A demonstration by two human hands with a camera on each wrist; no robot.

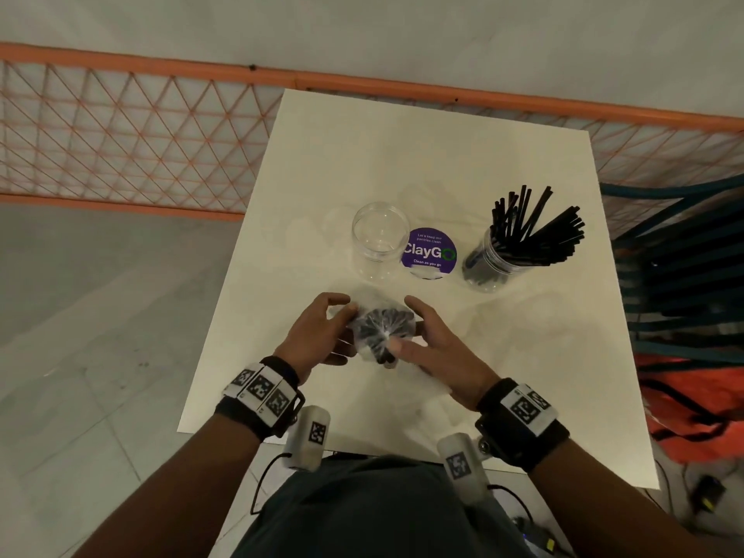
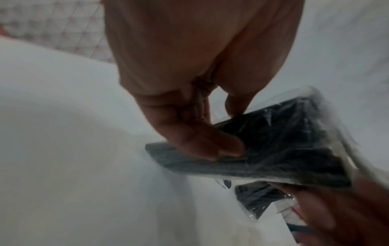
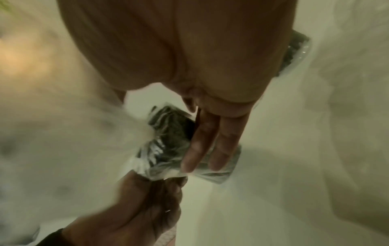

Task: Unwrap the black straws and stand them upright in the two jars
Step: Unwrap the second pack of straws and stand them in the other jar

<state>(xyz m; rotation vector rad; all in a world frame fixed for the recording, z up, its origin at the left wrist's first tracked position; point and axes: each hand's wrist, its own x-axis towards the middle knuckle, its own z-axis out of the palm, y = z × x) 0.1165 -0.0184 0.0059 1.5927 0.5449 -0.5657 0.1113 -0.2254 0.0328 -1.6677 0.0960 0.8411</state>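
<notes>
A bundle of black straws in clear plastic wrap [image 1: 382, 330] is held end-on above the near half of the white table [image 1: 402, 163]. My left hand [image 1: 340, 330] grips its left side, fingers and thumb curled round it [image 2: 200, 141]. My right hand [image 1: 418, 328] holds the right side, its fingers [image 3: 210, 141] laid along the wrap and the thumb on the gathered plastic end. Behind them an empty clear jar [image 1: 380, 239] stands upright. To the right, a second jar [image 1: 489, 263] holds several black straws [image 1: 531, 227] fanned out.
A round purple ClayGo sticker [image 1: 429, 253] lies on the table between the jars. An orange mesh fence [image 1: 141, 134] runs behind the table. A dark slatted chair [image 1: 684, 275] and an orange bag [image 1: 692, 408] sit at the right.
</notes>
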